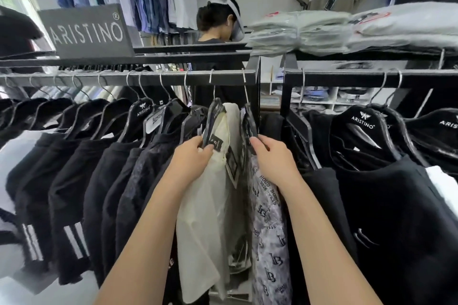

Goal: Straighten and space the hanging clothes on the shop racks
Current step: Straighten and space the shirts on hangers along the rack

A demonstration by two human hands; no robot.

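Both forearms reach forward and up, side by side. The left hand pinches the cream shirt's hanger. The right hand curls round the printed shirt's hanger. The cream shirt and printed shirt hang at the right end of the rail.

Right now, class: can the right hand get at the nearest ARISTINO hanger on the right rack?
Probably, once freed: the right hand grips the printed shirt's hanger, and nothing stands before the ARISTINO hanger.
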